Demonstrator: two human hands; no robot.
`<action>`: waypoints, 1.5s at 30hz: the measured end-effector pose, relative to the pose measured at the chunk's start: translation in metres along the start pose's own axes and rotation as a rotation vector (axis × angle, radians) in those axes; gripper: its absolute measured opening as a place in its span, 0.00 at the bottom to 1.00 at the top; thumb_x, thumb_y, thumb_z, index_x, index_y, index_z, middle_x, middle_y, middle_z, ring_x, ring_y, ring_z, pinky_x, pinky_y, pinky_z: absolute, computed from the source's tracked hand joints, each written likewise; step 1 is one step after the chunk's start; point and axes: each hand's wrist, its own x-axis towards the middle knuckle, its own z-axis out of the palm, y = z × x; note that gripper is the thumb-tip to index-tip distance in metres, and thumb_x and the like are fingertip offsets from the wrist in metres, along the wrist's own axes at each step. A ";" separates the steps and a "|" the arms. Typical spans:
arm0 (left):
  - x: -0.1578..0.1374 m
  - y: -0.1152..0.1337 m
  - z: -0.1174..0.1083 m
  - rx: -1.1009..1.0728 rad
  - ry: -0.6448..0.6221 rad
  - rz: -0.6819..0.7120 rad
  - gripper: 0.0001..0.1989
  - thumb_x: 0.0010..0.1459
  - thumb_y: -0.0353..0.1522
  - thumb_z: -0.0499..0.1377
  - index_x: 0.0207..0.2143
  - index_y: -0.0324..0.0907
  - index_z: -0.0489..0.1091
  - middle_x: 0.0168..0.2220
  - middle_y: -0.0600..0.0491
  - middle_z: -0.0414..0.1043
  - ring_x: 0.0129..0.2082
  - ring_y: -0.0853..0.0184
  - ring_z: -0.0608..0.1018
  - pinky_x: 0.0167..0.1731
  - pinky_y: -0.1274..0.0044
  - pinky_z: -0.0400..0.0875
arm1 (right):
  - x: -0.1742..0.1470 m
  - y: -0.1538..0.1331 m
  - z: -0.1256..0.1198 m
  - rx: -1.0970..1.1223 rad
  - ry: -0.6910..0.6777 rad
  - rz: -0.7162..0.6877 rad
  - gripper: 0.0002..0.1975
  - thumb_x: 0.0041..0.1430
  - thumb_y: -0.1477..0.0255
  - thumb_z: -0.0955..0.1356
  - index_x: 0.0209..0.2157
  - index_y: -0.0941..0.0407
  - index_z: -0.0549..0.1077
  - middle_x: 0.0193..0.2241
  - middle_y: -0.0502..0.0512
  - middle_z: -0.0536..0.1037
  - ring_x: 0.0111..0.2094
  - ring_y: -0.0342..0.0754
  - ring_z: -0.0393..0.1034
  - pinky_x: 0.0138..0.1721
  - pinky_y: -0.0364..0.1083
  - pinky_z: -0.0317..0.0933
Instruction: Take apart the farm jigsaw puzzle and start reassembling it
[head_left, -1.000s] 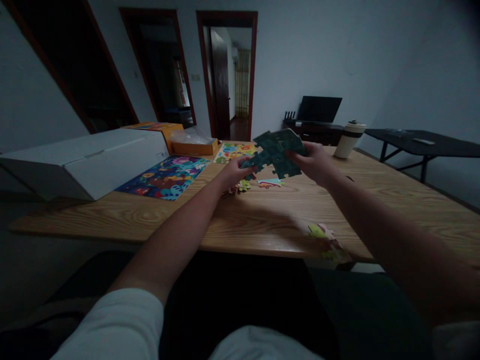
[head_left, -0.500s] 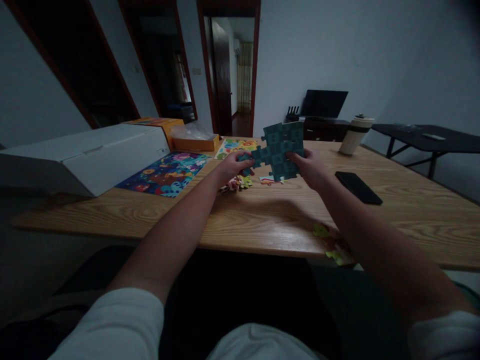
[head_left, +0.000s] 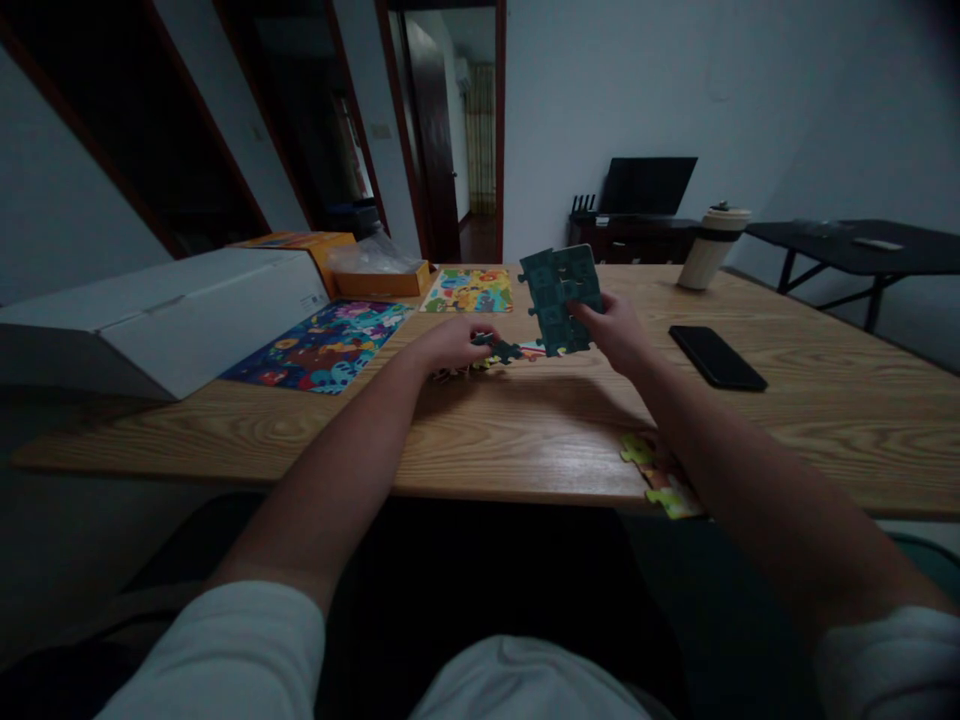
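My right hand [head_left: 616, 328] grips a joined section of jigsaw puzzle [head_left: 559, 300], held upright above the table with its dark green back toward me. Lower and to the left, my left hand [head_left: 454, 345] is closed on a small green-backed puzzle piece [head_left: 499, 348], apart from the section. Under and beside the left hand lie loose puzzle pieces [head_left: 454, 374], partly hidden. Another colourful piece [head_left: 534, 350] shows on the table behind the held ones. Near the front edge, some joined yellow-green pieces [head_left: 660, 475] lie partly behind my right forearm.
A dark blue picture puzzle [head_left: 330, 340] and a yellow one [head_left: 469, 290] lie flat at left and back. A white box [head_left: 187, 310] and an orange tray [head_left: 379, 282] with plastic stand left. At right are a phone [head_left: 718, 357] and a cup [head_left: 709, 255].
The small piece in my left hand has come away from the section and moved down toward the loose pieces. My right hand still holds the section, now tilted slightly.
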 end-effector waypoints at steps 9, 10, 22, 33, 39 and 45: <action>0.000 0.001 -0.002 0.080 -0.224 0.045 0.24 0.52 0.48 0.62 0.49 0.47 0.75 0.53 0.53 0.74 0.53 0.58 0.74 0.52 0.73 0.64 | 0.003 0.004 -0.001 0.068 -0.022 0.000 0.17 0.51 0.59 0.73 0.37 0.57 0.76 0.36 0.56 0.81 0.35 0.51 0.76 0.38 0.51 0.72; 0.002 0.001 0.001 0.046 -0.165 0.037 0.24 0.53 0.48 0.62 0.49 0.46 0.75 0.53 0.51 0.74 0.53 0.58 0.74 0.52 0.72 0.64 | 0.003 0.004 -0.001 0.092 -0.038 0.006 0.16 0.51 0.60 0.73 0.37 0.57 0.76 0.36 0.56 0.81 0.35 0.51 0.77 0.38 0.51 0.72; 0.020 0.008 0.041 -0.680 0.193 0.058 0.24 0.51 0.48 0.66 0.39 0.37 0.71 0.33 0.46 0.79 0.29 0.64 0.80 0.25 0.78 0.68 | -0.008 0.003 0.017 0.201 -0.308 0.168 0.13 0.53 0.64 0.73 0.37 0.57 0.77 0.35 0.56 0.82 0.32 0.49 0.76 0.34 0.48 0.72; 0.018 0.007 0.037 -0.741 0.153 0.036 0.24 0.49 0.46 0.67 0.39 0.36 0.72 0.33 0.48 0.77 0.27 0.68 0.77 0.28 0.77 0.69 | -0.009 0.000 0.016 0.240 -0.313 0.192 0.12 0.56 0.63 0.72 0.38 0.55 0.76 0.38 0.56 0.81 0.34 0.49 0.76 0.39 0.49 0.72; 0.015 0.013 0.033 -0.764 0.162 0.014 0.23 0.49 0.45 0.67 0.40 0.36 0.72 0.31 0.49 0.76 0.24 0.70 0.75 0.25 0.78 0.69 | -0.005 0.007 0.009 0.237 -0.406 0.075 0.16 0.50 0.62 0.74 0.40 0.54 0.78 0.36 0.53 0.80 0.32 0.46 0.75 0.36 0.47 0.71; 0.013 0.015 0.032 -0.793 0.211 -0.026 0.22 0.54 0.46 0.64 0.44 0.39 0.70 0.38 0.47 0.76 0.28 0.68 0.77 0.24 0.78 0.71 | -0.006 0.006 0.009 0.173 -0.393 0.068 0.14 0.51 0.65 0.74 0.39 0.55 0.77 0.35 0.53 0.80 0.31 0.46 0.74 0.34 0.45 0.70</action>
